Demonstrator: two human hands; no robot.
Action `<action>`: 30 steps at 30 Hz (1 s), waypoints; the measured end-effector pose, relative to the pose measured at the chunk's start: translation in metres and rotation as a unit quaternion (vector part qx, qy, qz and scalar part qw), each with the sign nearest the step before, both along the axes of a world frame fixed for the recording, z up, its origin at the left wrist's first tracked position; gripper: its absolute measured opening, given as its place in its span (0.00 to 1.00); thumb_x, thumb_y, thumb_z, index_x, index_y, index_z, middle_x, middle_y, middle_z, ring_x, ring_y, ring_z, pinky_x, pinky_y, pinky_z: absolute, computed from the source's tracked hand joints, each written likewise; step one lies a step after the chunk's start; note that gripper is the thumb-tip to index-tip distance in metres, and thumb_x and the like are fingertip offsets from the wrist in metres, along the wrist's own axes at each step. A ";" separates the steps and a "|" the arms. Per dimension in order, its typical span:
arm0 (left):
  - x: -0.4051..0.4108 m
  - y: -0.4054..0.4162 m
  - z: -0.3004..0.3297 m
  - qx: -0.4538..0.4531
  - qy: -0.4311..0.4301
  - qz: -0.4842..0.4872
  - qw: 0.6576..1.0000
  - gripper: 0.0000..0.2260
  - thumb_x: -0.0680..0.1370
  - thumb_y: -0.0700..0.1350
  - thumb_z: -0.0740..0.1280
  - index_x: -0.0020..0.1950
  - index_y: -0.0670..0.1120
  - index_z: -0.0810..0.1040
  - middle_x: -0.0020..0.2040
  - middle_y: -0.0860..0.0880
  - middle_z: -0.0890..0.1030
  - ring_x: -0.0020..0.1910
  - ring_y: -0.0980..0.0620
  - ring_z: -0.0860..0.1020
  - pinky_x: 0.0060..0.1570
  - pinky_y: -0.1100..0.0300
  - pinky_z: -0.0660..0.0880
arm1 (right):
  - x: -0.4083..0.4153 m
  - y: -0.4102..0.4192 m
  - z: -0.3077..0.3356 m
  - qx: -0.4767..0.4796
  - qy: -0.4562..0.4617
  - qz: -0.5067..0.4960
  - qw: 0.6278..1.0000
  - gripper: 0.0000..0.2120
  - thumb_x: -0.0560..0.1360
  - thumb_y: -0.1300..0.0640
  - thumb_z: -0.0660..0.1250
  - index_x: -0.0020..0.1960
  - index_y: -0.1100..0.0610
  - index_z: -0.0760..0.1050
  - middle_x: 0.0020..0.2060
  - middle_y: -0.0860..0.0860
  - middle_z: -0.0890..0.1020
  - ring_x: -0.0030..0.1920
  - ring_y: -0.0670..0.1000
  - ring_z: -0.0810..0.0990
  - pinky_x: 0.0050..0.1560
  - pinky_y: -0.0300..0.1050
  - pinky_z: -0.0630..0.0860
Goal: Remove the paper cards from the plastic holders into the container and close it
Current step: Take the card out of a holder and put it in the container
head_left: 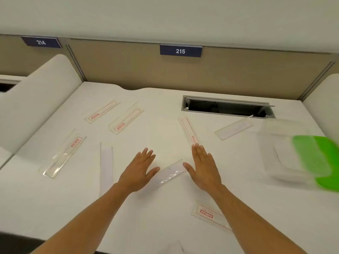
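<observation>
Near-edge holder: clear plastic holder with a red-printed card (211, 216) lies flat at the near right of the table (165, 226), partly under the right forearm.
Left hand: left hand (136, 173) is flat and palm down, fingers straight and spread, gripping nothing; its thumb points toward the holder in the middle.
Right hand: right hand (203, 169) is likewise flat with straight fingers, released; its fingertips reach the near end of an upright-lying holder.
Between the hands: clear holder with a blank white card (169, 173) lies tilted between the two thumbs; whether the thumbs touch it I cannot tell.
Ahead of the right hand: narrow holder with a red-bordered card (189, 131) runs from the fingertips toward the far side.
Left of the left hand: blank-faced holder (106, 165) lies lengthwise, just beside the left wrist.
Far left group: three red-printed holders, one at the left (63, 154) and two farther off (102, 111) (126, 119).
Right middle: holder with a pale card (233, 129) lies near the cable slot (227, 107).
Container: clear plastic container (280, 143) stands at the right edge, blurred, with a green lid (319, 162) at its right side; how the lid sits I cannot tell.
Backdrop: beige partition carries number plates 214 (41, 42) and 215 (180, 51).
</observation>
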State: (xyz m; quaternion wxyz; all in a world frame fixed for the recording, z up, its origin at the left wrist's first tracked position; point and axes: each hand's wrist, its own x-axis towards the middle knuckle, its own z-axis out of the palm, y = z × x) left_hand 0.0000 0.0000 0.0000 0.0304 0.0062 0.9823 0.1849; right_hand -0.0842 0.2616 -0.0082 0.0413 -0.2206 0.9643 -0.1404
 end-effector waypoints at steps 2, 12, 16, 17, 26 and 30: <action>0.006 0.002 -0.004 -0.012 -0.012 -0.007 1.000 0.29 0.81 0.63 0.53 0.78 0.48 0.63 0.80 0.53 0.59 0.79 0.56 0.49 0.75 0.63 0.42 | 0.004 -0.006 -0.002 0.006 -0.031 0.033 0.999 0.35 0.81 0.36 0.45 0.79 0.53 0.37 0.78 0.46 0.40 0.78 0.47 0.39 0.76 0.49 0.40; 0.017 0.015 -0.002 -0.062 -0.059 0.020 0.996 0.12 0.82 0.50 0.55 0.55 0.49 0.77 0.49 0.51 0.82 0.48 0.45 0.79 0.44 0.53 0.73 | 0.015 -0.020 -0.004 -0.054 -0.180 0.051 0.981 0.32 0.82 0.44 0.53 0.80 0.50 0.41 0.78 0.52 0.59 0.76 0.53 0.60 0.73 0.50 0.62; 0.017 0.018 -0.001 -0.061 -0.038 0.035 0.997 0.12 0.83 0.48 0.54 0.51 0.49 0.76 0.45 0.50 0.82 0.44 0.45 0.78 0.40 0.54 0.71 | 0.016 -0.020 -0.001 -0.079 -0.206 0.040 0.975 0.30 0.83 0.45 0.53 0.79 0.48 0.43 0.72 0.49 0.71 0.67 0.55 0.73 0.66 0.50 0.69; 0.016 0.018 0.000 -0.057 -0.035 0.039 0.997 0.11 0.83 0.47 0.54 0.51 0.49 0.76 0.44 0.50 0.82 0.43 0.45 0.78 0.39 0.54 0.70 | 0.016 -0.020 -0.001 -0.096 -0.213 0.036 0.972 0.29 0.83 0.46 0.53 0.79 0.48 0.43 0.73 0.47 0.70 0.69 0.54 0.72 0.68 0.49 0.67; 0.003 0.024 0.012 0.047 -0.001 0.087 0.995 0.11 0.83 0.47 0.59 0.59 0.50 0.80 0.55 0.54 0.84 0.52 0.47 0.81 0.51 0.54 0.76 | 0.012 -0.016 0.013 -0.338 -0.260 -0.077 0.901 0.27 0.82 0.48 0.59 0.78 0.51 0.57 0.70 0.47 0.73 0.68 0.46 0.72 0.66 0.38 0.65; -0.002 0.029 0.019 0.198 -0.010 0.136 0.971 0.10 0.81 0.41 0.62 0.57 0.47 0.81 0.48 0.55 0.85 0.44 0.55 0.83 0.51 0.55 0.78 | 0.008 -0.010 0.021 -0.514 -0.260 -0.183 0.797 0.23 0.80 0.52 0.65 0.74 0.49 0.65 0.66 0.46 0.76 0.63 0.48 0.76 0.64 0.47 0.75</action>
